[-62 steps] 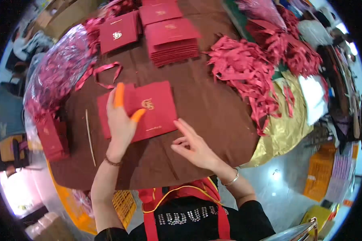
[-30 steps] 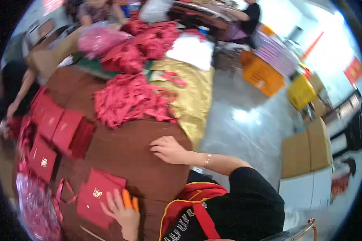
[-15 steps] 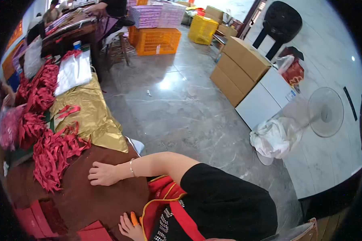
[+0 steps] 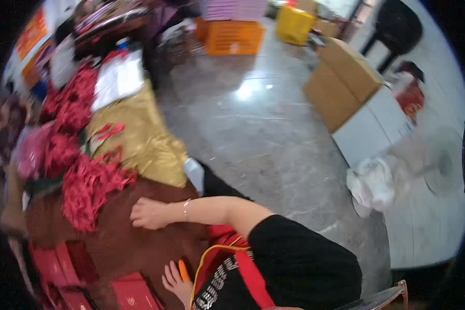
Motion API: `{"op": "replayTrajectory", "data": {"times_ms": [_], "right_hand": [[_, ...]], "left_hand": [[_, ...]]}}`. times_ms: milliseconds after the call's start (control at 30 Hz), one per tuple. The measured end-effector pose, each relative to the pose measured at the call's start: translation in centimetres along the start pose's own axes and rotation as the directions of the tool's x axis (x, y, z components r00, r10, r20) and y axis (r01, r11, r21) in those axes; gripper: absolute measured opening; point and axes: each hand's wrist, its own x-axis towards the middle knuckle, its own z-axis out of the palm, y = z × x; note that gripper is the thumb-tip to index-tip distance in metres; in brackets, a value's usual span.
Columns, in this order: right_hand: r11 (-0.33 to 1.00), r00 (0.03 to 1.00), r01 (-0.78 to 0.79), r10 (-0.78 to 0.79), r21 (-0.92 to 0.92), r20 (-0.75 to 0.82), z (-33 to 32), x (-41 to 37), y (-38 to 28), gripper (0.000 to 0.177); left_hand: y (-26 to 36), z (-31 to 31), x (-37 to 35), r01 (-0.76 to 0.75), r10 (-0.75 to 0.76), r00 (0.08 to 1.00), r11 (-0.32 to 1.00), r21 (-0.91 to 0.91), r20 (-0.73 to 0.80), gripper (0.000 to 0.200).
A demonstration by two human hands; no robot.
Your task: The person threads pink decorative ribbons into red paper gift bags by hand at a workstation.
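Observation:
My right hand (image 4: 150, 213), with a bracelet at the wrist, rests palm down on the brown cloth (image 4: 160, 248) of the table; nothing shows in its loosely bent fingers. Lower down is my left hand (image 4: 176, 281), fingers apart, an orange finger cot (image 4: 183, 270) on one of them. Close to the left hand lies a dark red folder-like piece with a gold mark (image 4: 135, 293). More dark red pieces (image 4: 57, 266) are at the lower left. A heap of red ribbons (image 4: 93, 188) lies beyond my right hand.
Gold sheeting (image 4: 139, 139) and a white plastic sheet (image 4: 118, 80) cover the table's far part. Across the grey floor stand cardboard boxes (image 4: 341, 77), white boxes (image 4: 369, 129), a white bag (image 4: 374, 183), a fan (image 4: 442, 163) and an orange crate (image 4: 235, 39).
The camera view has swung, so everything sits further right, and more dark red pieces show at the lower left. My hands stay about where they were on the cloth.

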Motion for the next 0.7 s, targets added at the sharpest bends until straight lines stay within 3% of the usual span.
{"op": "replayTrajectory", "data": {"times_ms": [33,67,100,133,200,267,300,333,400,467,533,600,633,667,700], "right_hand": [[0.993,0.999,0.002,0.003,0.119,-0.042,0.0,0.1,0.4,0.018],[0.995,0.996,-0.01,0.019,0.1,-0.092,-0.2,-0.1,0.4,0.018],[0.999,1.0,-0.027,0.027,0.022,-0.01,-0.6,-0.1,0.3,0.02],[0.998,0.997,-0.012,0.016,0.063,-0.069,-0.1,-0.1,0.5,0.021],[0.998,0.998,-0.019,0.023,0.064,-0.062,-0.9,0.1,0.2,0.022],[0.994,0.998,-0.017,0.024,0.108,-0.064,-1.2,0.6,0.3,0.025],[0.997,0.999,-0.009,0.014,0.08,-0.051,-1.1,0.5,0.3,0.027],[0.995,0.998,0.012,-0.007,0.098,-0.055,-1.0,0.8,0.2,0.027],[0.995,0.999,-0.01,0.015,0.096,-0.042,-0.9,0.9,0.4,0.028],[0.985,0.999,-0.047,0.042,0.168,0.035,-1.3,1.0,0.5,0.028],[0.951,0.988,-0.126,0.094,0.283,0.122,-1.5,1.0,0.8,0.029],[0.912,0.98,-0.137,0.068,0.387,0.188,-1.6,1.0,1.7,0.024],[0.881,0.972,-0.155,0.056,0.447,0.227,-1.4,0.8,1.9,0.023],[0.874,0.961,-0.147,0.016,0.464,0.275,-1.2,0.7,2.3,0.023],[0.842,0.967,-0.152,0.019,0.518,0.253,-1.2,0.7,2.5,0.022]], "left_hand": [[-0.3,0.2,-0.1,-0.042,0.038,0.998,0.994,0.102,0.042,0.044],[-0.7,0.5,-0.3,-0.083,0.065,0.993,0.977,0.198,0.095,0.047],[-0.1,-0.4,-0.2,0.055,-0.067,0.984,0.996,0.075,0.163,0.059],[0.5,-2.0,0.8,0.222,-0.188,0.952,0.968,-0.121,0.241,0.072],[1.3,-3.7,1.8,0.273,-0.243,0.951,0.95,-0.153,0.19,0.044],[0.6,-3.2,1.5,0.287,-0.236,0.935,0.942,-0.172,0.266,0.047],[0.3,-2.1,0.8,0.263,-0.223,0.95,0.949,-0.176,0.217,0.048],[-0.2,-1.2,0.0,0.173,-0.157,0.965,0.983,-0.058,0.212,0.058],[-0.7,0.1,-1.0,0.088,-0.115,0.975,0.985,0.147,0.188,0.047],[-0.4,0.1,-1.1,0.129,-0.142,0.975,0.988,0.086,0.173,0.042],[0.1,-1.8,-0.2,0.283,-0.232,0.935,0.944,-0.168,0.268,0.039],[0.0,-0.6,-1.1,0.134,-0.143,0.957,0.99,0.055,0.254,0.038],[0.2,-0.4,-2.0,0.163,-0.155,0.933,0.987,0.002,0.325,0.046],[-0.4,-4.9,3.2,0.336,-0.229,0.911,0.893,-0.299,0.342,0.069],[-0.9,-4.1,4.4,0.341,-0.226,0.907,0.889,-0.306,0.356,0.069]]}}
